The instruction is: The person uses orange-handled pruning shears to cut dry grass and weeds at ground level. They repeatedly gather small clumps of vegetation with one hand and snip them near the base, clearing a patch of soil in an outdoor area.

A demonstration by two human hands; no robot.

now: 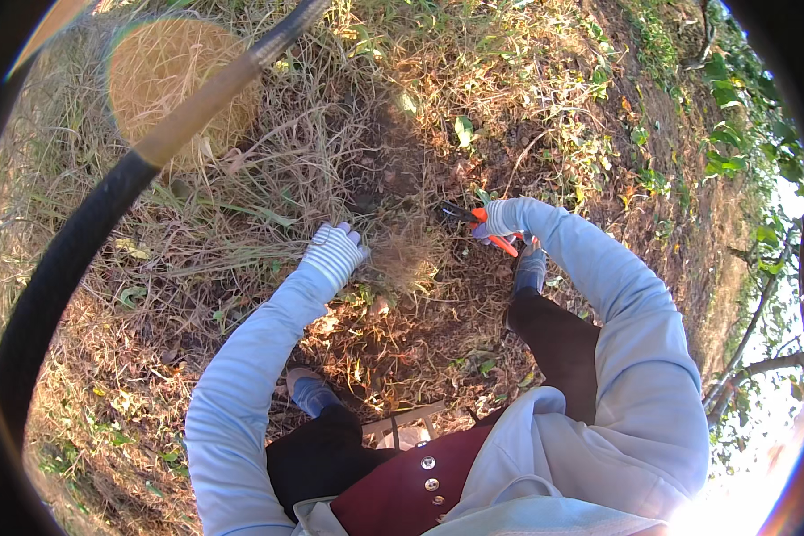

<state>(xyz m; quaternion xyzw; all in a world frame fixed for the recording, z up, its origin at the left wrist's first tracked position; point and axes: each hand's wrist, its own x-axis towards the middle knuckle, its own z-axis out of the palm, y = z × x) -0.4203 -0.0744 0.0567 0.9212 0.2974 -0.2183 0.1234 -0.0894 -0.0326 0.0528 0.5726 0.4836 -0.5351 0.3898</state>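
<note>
My left hand (336, 253), in a striped glove with lavender fingers, is low over the ground. Its fingers curl into dry grass (261, 254), with long blades running out to the left. Just right of that hand lies a wispy brown tuft (405, 258). In my right hand (495, 222), gloved the same way, is a pair of pruning shears (477, 216) with orange handles. Their dark blades point left toward the tuft, apart from it. Whether the blades touch any stem is too small to tell.
My shoes (311, 394) stand on soil strewn with leaf litter (402, 328). A pale-framed object (405, 419) shows partly between my legs. Across the upper left, close to the camera, runs a thick black and tan band (194, 124). Leafy branches (757, 362) rise at the right.
</note>
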